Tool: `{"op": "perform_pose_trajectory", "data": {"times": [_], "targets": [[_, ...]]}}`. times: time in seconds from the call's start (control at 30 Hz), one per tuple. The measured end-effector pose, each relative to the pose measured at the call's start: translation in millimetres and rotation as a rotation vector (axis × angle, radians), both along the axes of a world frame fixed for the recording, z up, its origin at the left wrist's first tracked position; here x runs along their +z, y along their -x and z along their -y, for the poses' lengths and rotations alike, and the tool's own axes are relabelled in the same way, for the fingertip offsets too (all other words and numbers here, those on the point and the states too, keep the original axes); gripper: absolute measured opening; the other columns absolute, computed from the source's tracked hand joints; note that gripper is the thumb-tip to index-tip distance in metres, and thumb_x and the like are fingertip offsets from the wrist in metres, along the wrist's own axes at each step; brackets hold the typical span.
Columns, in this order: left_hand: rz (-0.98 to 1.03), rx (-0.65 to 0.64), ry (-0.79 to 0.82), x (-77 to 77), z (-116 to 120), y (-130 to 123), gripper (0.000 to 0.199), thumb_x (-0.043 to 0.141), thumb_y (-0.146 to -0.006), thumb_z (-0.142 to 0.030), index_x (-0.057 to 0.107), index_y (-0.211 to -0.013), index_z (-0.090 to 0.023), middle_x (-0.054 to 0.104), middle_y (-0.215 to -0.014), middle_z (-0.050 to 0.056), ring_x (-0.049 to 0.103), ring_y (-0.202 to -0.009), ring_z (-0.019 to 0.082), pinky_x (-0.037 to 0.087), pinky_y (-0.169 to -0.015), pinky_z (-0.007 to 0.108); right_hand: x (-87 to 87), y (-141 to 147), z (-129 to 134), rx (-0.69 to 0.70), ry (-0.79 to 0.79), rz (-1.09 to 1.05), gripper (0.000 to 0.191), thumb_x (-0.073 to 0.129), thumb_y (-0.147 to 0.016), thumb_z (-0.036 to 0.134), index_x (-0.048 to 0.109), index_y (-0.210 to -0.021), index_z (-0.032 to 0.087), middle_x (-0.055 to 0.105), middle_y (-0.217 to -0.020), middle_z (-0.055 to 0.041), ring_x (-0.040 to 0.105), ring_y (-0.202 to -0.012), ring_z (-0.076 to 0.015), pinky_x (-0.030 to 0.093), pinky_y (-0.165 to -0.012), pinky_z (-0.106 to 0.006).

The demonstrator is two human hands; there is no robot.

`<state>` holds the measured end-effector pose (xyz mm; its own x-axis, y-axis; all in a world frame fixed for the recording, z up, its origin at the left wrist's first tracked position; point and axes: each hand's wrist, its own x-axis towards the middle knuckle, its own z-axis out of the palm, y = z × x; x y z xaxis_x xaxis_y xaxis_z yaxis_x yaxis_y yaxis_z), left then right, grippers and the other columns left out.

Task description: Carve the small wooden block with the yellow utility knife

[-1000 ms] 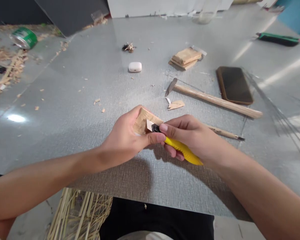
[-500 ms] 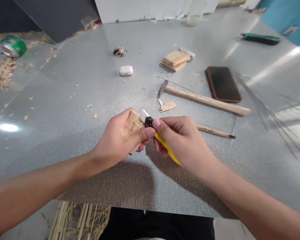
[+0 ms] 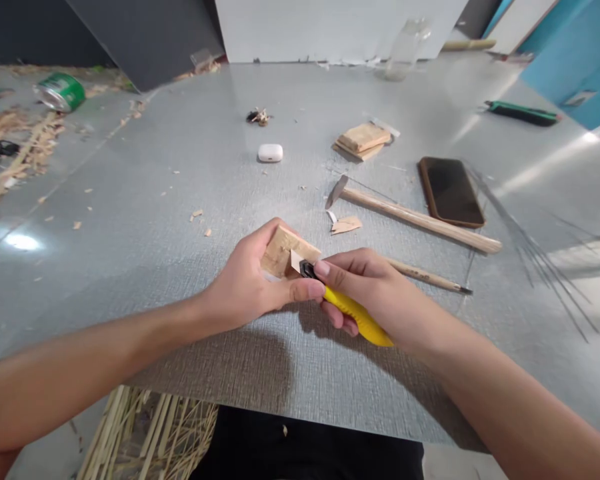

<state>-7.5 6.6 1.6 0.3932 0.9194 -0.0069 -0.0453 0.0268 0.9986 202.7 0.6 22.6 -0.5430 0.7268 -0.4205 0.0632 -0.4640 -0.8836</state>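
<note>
My left hand (image 3: 250, 283) is wrapped round a small pale wood block (image 3: 279, 252), its thumb reaching toward the knife. In my right hand (image 3: 375, 287) is a yellow utility knife (image 3: 357, 313) with a black slider. The knife's short blade (image 3: 296, 261) lies over the face of the block, pointing left. Part of the block's lower side is hidden by my left thumb. Beyond my hands, a hammer (image 3: 415, 218) with a wooden handle rests on the grey table (image 3: 145, 267), and a wooden-handled tool (image 3: 430, 277) lies partly behind my right hand.
A phone (image 3: 453, 190), thin wires (image 3: 540, 267), stacked wood pieces (image 3: 364, 139) and a white case (image 3: 271, 153) lie farther off. At the back are a green can (image 3: 61, 92), a glass jar (image 3: 407, 50) and a green-black tool (image 3: 523, 113). Wood sticks (image 3: 150, 433) show below the table edge.
The camera view has shifted, so the table items appear lower and mostly farther right. The block is turned, showing more of its face, and the blade now overlaps that face.
</note>
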Motion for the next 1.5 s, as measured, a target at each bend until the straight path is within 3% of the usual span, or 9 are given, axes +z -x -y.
{"op": "perform_pose_trajectory", "data": {"times": [0.2, 0.33, 0.57, 0.73, 0.87, 1.03, 1.13, 1.5], "targets": [[-0.027, -0.013, -0.029, -1.0, 4.4, -0.5, 0.047, 0.102, -0.074, -0.025, 0.062, -0.098, -0.022, 0.071, -0.082, -0.004, 0.069, -0.068, 0.012, 0.052, -0.056, 0.018, 0.0, -2.4, -0.6, 0.005, 0.09, -0.02, 0.044, 0.079, -0.095, 0.048, 0.064, -0.067, 0.018, 0.062, -0.053, -0.0004, 0.047, -0.039, -0.0072, 0.036, -0.04, -0.018], [-0.014, 0.055, -0.02, -4.5, 8.6, -7.9, 0.047, 0.099, -0.079, -0.035, 0.057, -0.098, -0.022, 0.07, -0.076, -0.002, 0.069, -0.064, 0.014, 0.053, -0.051, 0.021, -2.7, -3.6, -4.8, 0.005, 0.155, -0.073, 0.041, 0.072, -0.1, 0.044, 0.069, -0.07, 0.016, 0.062, -0.054, -0.0017, 0.047, -0.037, -0.0082, 0.032, -0.037, -0.019], [0.022, 0.115, -0.055, -4.0, 11.6, -12.1, 0.045, 0.095, -0.084, -0.04, 0.057, -0.099, -0.022, 0.071, -0.081, -0.002, 0.071, -0.06, 0.013, 0.06, -0.053, 0.024, -2.8, 15.1, 6.4, -0.237, -0.007, -0.018, 0.046, 0.059, -0.107, 0.033, 0.067, -0.065, 0.017, 0.06, -0.054, -0.0026, 0.048, -0.04, -0.0096, 0.037, -0.04, -0.022], [0.008, 0.077, -0.037, -1.6, 9.1, -10.6, 0.04, 0.092, -0.088, -0.038, 0.057, -0.095, -0.02, 0.073, -0.076, -0.002, 0.073, -0.059, 0.013, 0.059, -0.05, 0.02, -5.1, 23.7, 13.5, -0.28, -0.136, 0.034, 0.048, 0.053, -0.11, 0.027, 0.065, -0.064, 0.017, 0.061, -0.057, -0.0028, 0.051, -0.045, -0.0099, 0.04, -0.044, -0.022], [0.028, 0.055, -0.032, -0.9, 5.6, -11.5, 0.039, 0.092, -0.089, -0.035, 0.057, -0.097, -0.02, 0.074, -0.074, -0.002, 0.072, -0.057, 0.012, 0.058, -0.05, 0.018, -3.6, 20.6, 9.0, -0.256, -0.176, 0.071, 0.049, 0.054, -0.11, 0.03, 0.065, -0.064, 0.017, 0.059, -0.056, -0.0016, 0.049, -0.044, -0.009, 0.039, -0.043, -0.021], [0.012, 0.04, 0.017, -3.0, -0.3, -7.1, 0.045, 0.096, -0.083, -0.037, 0.056, -0.096, -0.021, 0.072, -0.069, -0.002, 0.068, -0.053, 0.013, 0.051, -0.043, 0.018, -5.0, 9.0, -6.7, -0.065, -0.115, 0.005, 0.043, 0.073, -0.099, 0.045, 0.068, -0.069, 0.016, 0.061, -0.054, -0.0006, 0.049, -0.042, -0.0082, 0.038, -0.041, -0.019], [0.001, 0.053, 0.055, -5.1, -1.3, -3.7, 0.05, 0.099, -0.079, -0.036, 0.054, -0.095, -0.022, 0.07, -0.068, -0.003, 0.068, -0.053, 0.013, 0.05, -0.041, 0.018, -7.1, 3.2, -11.3, 0.001, -0.094, 0.013, 0.044, 0.074, -0.099, 0.049, 0.067, -0.071, 0.016, 0.062, -0.055, -0.0005, 0.049, -0.04, -0.0078, 0.037, -0.04, -0.019], [0.026, 0.12, 0.024, -3.7, 8.1, -10.4, 0.048, 0.097, -0.082, -0.038, 0.053, -0.095, -0.024, 0.072, -0.077, -0.002, 0.072, -0.061, 0.015, 0.059, -0.051, 0.024, -1.7, 6.8, -3.9, -0.08, -0.024, 0.006, 0.04, 0.069, -0.1, 0.044, 0.07, -0.071, 0.017, 0.062, -0.055, -0.0022, 0.05, -0.042, -0.0097, 0.039, -0.041, -0.021]]}}
